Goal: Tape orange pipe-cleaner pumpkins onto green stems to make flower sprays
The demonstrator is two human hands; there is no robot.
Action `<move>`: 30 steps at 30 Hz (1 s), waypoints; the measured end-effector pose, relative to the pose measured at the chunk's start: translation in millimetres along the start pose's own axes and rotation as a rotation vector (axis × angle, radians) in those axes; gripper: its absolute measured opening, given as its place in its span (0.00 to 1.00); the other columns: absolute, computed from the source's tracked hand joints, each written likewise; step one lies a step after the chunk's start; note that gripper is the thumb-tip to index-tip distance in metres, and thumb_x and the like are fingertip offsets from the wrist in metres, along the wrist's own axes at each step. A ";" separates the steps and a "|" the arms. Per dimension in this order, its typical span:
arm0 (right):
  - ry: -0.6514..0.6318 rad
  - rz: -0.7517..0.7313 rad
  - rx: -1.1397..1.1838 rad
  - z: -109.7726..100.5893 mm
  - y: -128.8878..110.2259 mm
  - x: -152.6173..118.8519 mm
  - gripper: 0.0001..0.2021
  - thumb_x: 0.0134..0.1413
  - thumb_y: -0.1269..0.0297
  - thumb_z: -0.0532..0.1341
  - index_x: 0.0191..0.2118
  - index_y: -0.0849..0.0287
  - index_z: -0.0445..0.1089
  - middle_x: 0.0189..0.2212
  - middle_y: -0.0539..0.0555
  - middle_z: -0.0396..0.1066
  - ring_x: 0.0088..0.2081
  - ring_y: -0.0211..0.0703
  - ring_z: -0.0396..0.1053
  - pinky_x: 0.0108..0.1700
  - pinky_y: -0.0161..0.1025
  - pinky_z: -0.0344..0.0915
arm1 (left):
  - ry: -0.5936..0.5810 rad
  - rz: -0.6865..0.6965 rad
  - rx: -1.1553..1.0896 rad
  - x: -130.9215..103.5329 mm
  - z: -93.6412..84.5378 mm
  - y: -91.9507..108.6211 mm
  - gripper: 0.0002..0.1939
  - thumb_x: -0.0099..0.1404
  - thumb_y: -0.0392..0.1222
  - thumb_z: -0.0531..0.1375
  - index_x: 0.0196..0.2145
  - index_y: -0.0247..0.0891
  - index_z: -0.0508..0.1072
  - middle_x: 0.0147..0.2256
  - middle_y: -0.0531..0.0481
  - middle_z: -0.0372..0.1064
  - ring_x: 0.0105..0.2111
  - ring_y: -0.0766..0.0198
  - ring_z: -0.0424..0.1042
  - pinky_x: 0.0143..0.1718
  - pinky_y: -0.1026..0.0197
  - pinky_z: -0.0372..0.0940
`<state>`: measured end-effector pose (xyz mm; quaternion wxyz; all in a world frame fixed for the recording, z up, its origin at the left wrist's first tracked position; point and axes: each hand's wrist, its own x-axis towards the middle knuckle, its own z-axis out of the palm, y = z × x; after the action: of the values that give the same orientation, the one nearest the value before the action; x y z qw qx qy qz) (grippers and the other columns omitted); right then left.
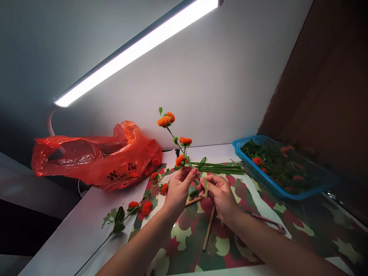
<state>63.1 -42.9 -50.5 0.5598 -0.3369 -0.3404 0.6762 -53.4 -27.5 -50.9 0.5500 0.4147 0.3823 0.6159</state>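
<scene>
My left hand (pixel 180 187) is closed in a pinch on the stem of an artificial flower spray (pixel 174 135). The spray stands tilted up to the left, with several orange fluffy blooms and small green buds. Close beside it, my right hand (pixel 222 193) is closed with a pale green strip of floral tape (pixel 206 188) between thumb and fingers. The tape lies near the lower stem; the fingers partly hide where they meet. A green looped piece (pixel 202 162) and dark leaves (pixel 194 193) show around the stem.
Another flower spray (pixel 146 207) lies at left. Green stems (pixel 221 168) lie behind my hands; brown sticks (pixel 209 230) and pink-handled scissors (pixel 276 226) rest on the camouflage mat (pixel 189 249). A red plastic bag (pixel 97 165), blue basket (pixel 301 196) and lamp (pixel 138 51) surround them.
</scene>
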 end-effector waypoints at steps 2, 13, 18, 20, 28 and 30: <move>-0.011 0.067 0.083 1.4 -1.4 -2.7 0.11 0.38 0.60 0.68 0.22 0.63 0.69 0.19 0.49 0.70 0.19 0.31 0.64 0.24 0.30 0.63 | -0.001 0.008 -0.006 -1.4 1.1 1.4 0.08 0.53 0.42 0.64 0.28 0.35 0.73 0.26 0.51 0.70 0.29 0.69 0.67 0.35 0.66 0.60; 0.048 0.504 0.417 7.0 -14.1 -13.1 0.04 0.43 0.68 0.64 0.28 0.63 0.70 0.20 0.49 0.71 0.18 0.30 0.66 0.22 0.28 0.67 | -0.094 -0.163 -0.233 -7.3 11.4 15.5 0.08 0.51 0.41 0.65 0.28 0.35 0.72 0.26 0.53 0.66 0.26 0.72 0.65 0.29 0.69 0.60; 0.116 0.503 0.417 11.4 -20.2 -17.5 0.01 0.43 0.71 0.62 0.26 0.63 0.71 0.20 0.50 0.73 0.20 0.31 0.69 0.24 0.27 0.67 | -0.142 -0.141 -0.252 -9.0 12.8 18.2 0.05 0.55 0.40 0.63 0.29 0.35 0.72 0.26 0.54 0.64 0.26 0.73 0.63 0.31 0.70 0.59; 0.118 0.488 0.414 12.1 -21.1 -19.4 0.03 0.43 0.70 0.62 0.27 0.63 0.72 0.21 0.51 0.73 0.21 0.31 0.69 0.25 0.27 0.67 | -0.153 -0.143 -0.268 -9.8 12.7 18.8 0.04 0.56 0.39 0.62 0.29 0.35 0.72 0.26 0.54 0.64 0.27 0.73 0.63 0.31 0.70 0.59; 0.039 0.325 0.340 12.0 -19.4 -22.3 0.05 0.40 0.68 0.66 0.24 0.64 0.72 0.20 0.50 0.72 0.21 0.29 0.67 0.26 0.25 0.64 | -0.035 -0.059 -0.010 -11.8 9.0 24.6 0.08 0.47 0.39 0.68 0.27 0.37 0.74 0.26 0.54 0.70 0.28 0.70 0.67 0.32 0.67 0.61; 0.017 0.365 0.364 11.2 -20.1 -21.5 0.05 0.41 0.68 0.66 0.26 0.64 0.72 0.20 0.50 0.72 0.22 0.29 0.68 0.27 0.26 0.65 | -0.019 -0.077 -0.010 -11.4 8.2 27.2 0.09 0.47 0.39 0.68 0.28 0.37 0.75 0.26 0.53 0.71 0.28 0.69 0.68 0.31 0.67 0.62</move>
<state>67.5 -62.3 -26.0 0.4830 -0.2922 -0.1419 0.8132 -55.0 -41.5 -23.7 0.5789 0.4028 0.3898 0.5922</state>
